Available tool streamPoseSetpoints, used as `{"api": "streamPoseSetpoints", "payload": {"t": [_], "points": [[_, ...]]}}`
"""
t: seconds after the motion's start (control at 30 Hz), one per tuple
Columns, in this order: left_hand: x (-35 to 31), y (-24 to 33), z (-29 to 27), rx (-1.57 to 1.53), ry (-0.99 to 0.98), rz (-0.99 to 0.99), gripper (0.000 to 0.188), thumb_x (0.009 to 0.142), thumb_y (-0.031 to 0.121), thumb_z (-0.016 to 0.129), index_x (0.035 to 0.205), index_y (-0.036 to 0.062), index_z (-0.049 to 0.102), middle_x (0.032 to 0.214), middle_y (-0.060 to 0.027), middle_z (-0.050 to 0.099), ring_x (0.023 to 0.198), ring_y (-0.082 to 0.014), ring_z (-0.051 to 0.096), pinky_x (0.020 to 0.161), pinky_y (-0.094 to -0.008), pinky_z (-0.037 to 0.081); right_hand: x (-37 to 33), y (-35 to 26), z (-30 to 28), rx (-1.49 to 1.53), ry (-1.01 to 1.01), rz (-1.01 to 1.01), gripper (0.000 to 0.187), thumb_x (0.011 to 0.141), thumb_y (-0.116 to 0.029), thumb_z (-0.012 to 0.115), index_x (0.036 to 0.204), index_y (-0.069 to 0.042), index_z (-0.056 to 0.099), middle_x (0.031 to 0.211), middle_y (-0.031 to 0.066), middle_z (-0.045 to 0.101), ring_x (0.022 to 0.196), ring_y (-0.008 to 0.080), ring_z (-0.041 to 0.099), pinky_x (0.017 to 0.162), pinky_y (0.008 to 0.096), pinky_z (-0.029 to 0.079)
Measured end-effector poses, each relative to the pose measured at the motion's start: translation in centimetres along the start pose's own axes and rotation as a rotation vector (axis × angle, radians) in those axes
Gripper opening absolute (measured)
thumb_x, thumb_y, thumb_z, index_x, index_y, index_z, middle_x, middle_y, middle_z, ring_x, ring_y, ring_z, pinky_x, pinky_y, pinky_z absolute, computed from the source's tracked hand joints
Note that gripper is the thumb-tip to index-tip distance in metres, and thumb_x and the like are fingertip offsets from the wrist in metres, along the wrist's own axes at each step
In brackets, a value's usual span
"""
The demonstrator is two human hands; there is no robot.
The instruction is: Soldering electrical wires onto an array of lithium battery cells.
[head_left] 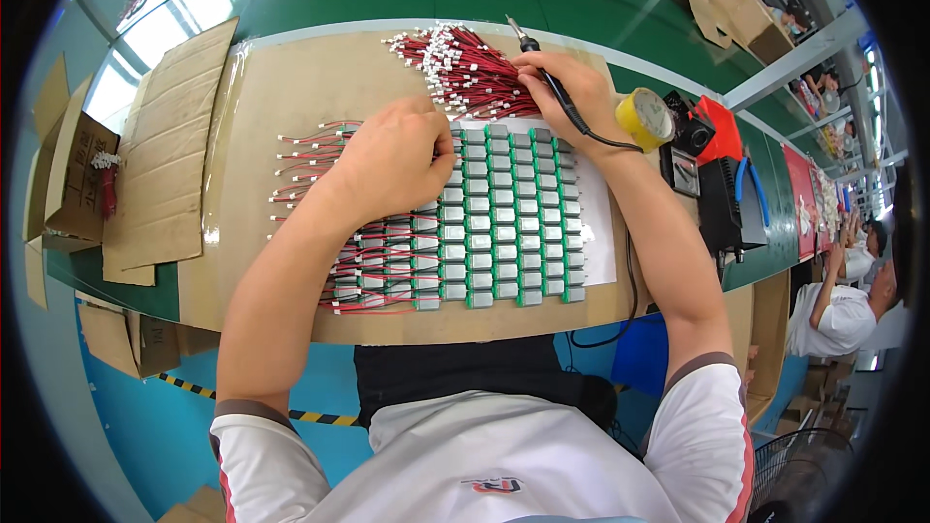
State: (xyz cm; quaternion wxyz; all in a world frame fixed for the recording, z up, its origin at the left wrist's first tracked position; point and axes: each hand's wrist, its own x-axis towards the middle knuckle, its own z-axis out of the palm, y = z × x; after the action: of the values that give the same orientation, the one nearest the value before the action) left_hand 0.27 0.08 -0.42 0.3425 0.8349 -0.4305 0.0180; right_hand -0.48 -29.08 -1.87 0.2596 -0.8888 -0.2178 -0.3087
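Observation:
My right hand [572,95] is closed round a soldering iron [529,43], its metal tip pointing up and away. The fingertips lie at the right edge of a pile of red and black wires [480,68] with white connectors. My left hand [399,160] is curled over the upper left of the battery cells, and whatever its fingers pinch is hidden. These small silver cells with green ends [504,232] stand in several columns. Wires with white plugs [373,266] run out leftward from the left columns.
Right of my forearm stand a yellow-labelled solder spool [644,119], a red-orange object [717,131] and a black box [722,203] with a blue-handled tool. Cardboard [160,160] and an open carton [77,179] sit at left. Co-workers [843,315] sit far right.

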Motion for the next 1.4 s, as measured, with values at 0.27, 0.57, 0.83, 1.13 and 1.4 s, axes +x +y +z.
{"api": "streamPoseSetpoints", "payload": {"t": [0.27, 0.57, 0.83, 1.13, 1.4], "points": [[-0.3, 0.2, 0.0, -0.005, -0.003, -0.02, 0.008, 0.087, 0.006, 0.074, 0.087, -0.002, 0.073, 0.096, -0.0179, 0.069, 0.09, -0.0357, 0.07, 0.083, -0.0441, 0.057, -1.4, -3.4, -2.8, 0.026, 0.126, -0.019, 0.03, 0.092, -0.001, 0.08, 0.12, -0.009, 0.076, 0.095, 0.0081, 0.079, 0.084, 0.0211, 0.077, 0.073, 0.0314, 0.061], [-0.6, 1.4, -1.9, -0.011, 0.059, -0.031, 0.017, 0.083, 0.003, 0.077, 0.098, -0.0018, 0.072, 0.107, -0.0135, 0.068, 0.096, -0.0328, 0.071, 0.088, -0.0394, 0.057, -3.2, -7.1, -2.4, 0.123, 0.041, -0.171, 0.035, 0.085, 0.007, 0.081, 0.118, -0.004, 0.075, 0.091, 0.0121, 0.072, 0.078, 0.0286, 0.07, 0.07, 0.0378, 0.056], [-0.1, 1.8, -1.5, -0.116, 0.07, 0.184, 0.02, 0.081, 0.004, 0.083, 0.101, 0.0008, 0.079, 0.095, -0.0129, 0.074, 0.091, -0.0328, 0.071, 0.085, -0.0418, 0.056, -3.3, -9.1, -1.3, 0.279, -0.023, -0.162, 0.04, 0.084, 0.01, 0.08, 0.121, -0.005, 0.075, 0.093, 0.0109, 0.074, 0.08, 0.023, 0.074, 0.072, 0.0332, 0.059], [-0.7, 2.1, -1.0, -0.316, 0.042, -0.094, 0.011, 0.089, 0.006, 0.085, 0.099, 0.0016, 0.083, 0.088, -0.0052, 0.074, 0.076, -0.0135, 0.066, 0.069, -0.0297, 0.051, -4.3, -9.3, -1.5, 0.604, -0.03, 0.255, 0.038, 0.093, 0.001, 0.081, 0.129, -0.004, 0.072, 0.107, 0.0073, 0.077, 0.096, 0.0143, 0.076, 0.084, 0.0275, 0.064], [-0.7, 2.2, -0.7, -0.309, 0.036, -0.039, 0.01, 0.089, 0.004, 0.084, 0.098, 0.0012, 0.083, 0.088, -0.0066, 0.074, 0.077, -0.0136, 0.068, 0.07, -0.0289, 0.052, -4.5, -9.3, -0.7, 0.555, -0.063, 0.173, 0.039, 0.09, 0.004, 0.081, 0.127, -0.005, 0.072, 0.102, 0.0078, 0.076, 0.09, 0.0153, 0.077, 0.081, 0.0289, 0.064]]}}
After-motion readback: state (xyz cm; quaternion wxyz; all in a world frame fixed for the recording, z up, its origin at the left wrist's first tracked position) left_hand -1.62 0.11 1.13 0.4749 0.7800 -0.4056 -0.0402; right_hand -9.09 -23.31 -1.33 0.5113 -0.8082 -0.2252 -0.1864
